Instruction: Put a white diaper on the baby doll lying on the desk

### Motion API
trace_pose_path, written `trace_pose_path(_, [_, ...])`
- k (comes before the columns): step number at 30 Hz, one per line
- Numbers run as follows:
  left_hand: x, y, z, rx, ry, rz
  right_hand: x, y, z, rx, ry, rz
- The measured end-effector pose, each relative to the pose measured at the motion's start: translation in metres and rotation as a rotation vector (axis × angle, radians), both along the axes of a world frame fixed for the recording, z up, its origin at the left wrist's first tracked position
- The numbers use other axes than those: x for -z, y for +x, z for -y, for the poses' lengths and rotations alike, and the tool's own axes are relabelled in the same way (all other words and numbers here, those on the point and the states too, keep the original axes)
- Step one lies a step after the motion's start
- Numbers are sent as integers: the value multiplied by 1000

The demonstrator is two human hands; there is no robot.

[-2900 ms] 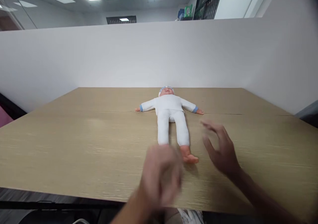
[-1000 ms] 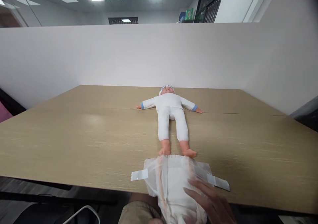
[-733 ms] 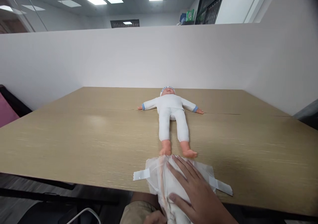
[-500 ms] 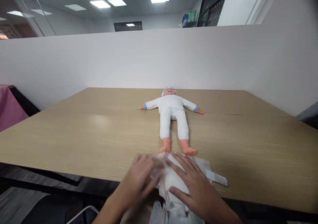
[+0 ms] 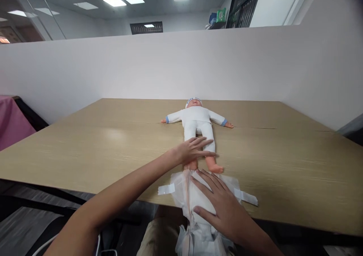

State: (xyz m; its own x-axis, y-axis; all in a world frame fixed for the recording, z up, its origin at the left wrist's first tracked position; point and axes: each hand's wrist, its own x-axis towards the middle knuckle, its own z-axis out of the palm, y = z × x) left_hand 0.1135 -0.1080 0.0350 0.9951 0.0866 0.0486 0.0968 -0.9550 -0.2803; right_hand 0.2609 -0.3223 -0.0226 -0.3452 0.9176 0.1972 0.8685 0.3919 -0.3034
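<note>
A white diaper (image 5: 187, 199) lies opened out across the table's front edge, its lower end hanging over my lap. Its two side tapes stick out left and right. My right hand (image 5: 217, 199) rests flat on the diaper with fingers spread. My left hand (image 5: 195, 150) reaches over the lower legs of a baby doll (image 5: 196, 115), fingers stretched out and holding nothing; whether it touches the legs I cannot tell. The doll lies on its back, head away from me, in a white suit with blue cuffs and a white cap. Its bare feet lie just beyond the diaper.
The wooden table (image 5: 113, 154) reaches back to a low white partition wall (image 5: 141, 67). A pink cloth (image 5: 14, 120) hangs over something dark at the left. Below the front edge are my knee (image 5: 159, 233) and a white cable (image 5: 45, 244).
My left hand has left the diaper's left side and moved forward over the doll's legs. The left tape now lies spread out. My right hand stays on the diaper.
</note>
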Motion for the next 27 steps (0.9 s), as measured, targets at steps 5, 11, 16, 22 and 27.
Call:
trace_pose_path(5, [-4,4,-8,165,-105,74,4,5,-4,-35,22,7])
trace_pose_path(11, [-38,14,-8,158,-438,253,10,18,-21,-122,14,36])
trace_pose_path(16, [-94,21,-29,122,-768,421,14,26,-60,-122,-47,0])
trace_pose_path(22, [-132,23,-57,-23,-958,555,2,32,-140,-89,-120,7])
trace_pose_path(27, [-144,19,-69,20,-941,652,-8,45,-215,-69,-16,-30])
